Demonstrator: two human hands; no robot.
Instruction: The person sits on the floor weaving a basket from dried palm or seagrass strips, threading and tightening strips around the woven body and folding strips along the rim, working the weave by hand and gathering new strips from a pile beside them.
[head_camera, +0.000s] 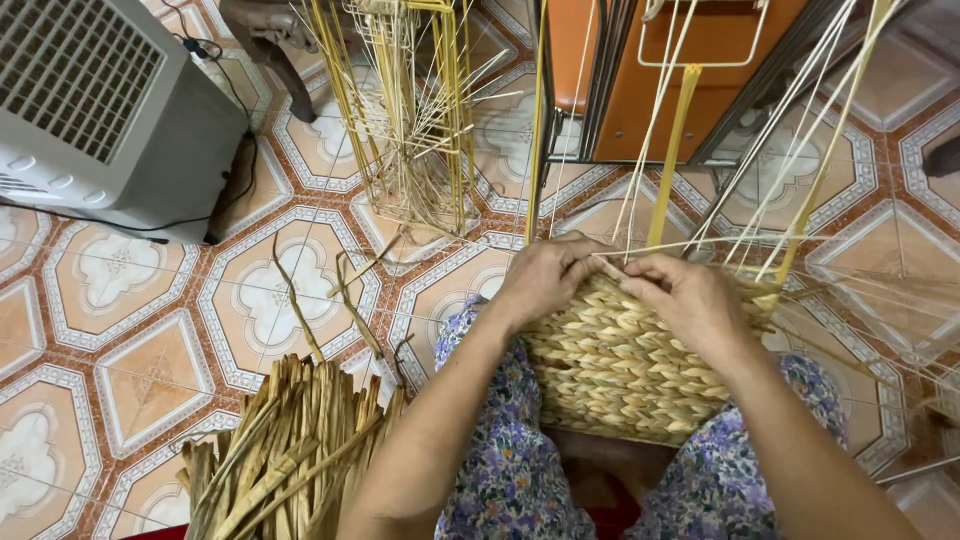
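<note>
Dried reed bundle (290, 450) sits lower left; your left hand (545, 275) and right hand (685, 300) pinch a strand at the woven basket (610, 370) rim, center frame. Loosen those fingers and the weave probably slackens.

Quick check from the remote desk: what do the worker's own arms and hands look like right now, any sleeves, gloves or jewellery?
Both forearms are bare right up to the bottom edge of the picture; no sleeves show. The left hand and the right hand wear no gloves, and no rings, watch or bracelet can be seen. The only clothing in view is floral fabric in purple, white and green over the lap below the arms.
</note>
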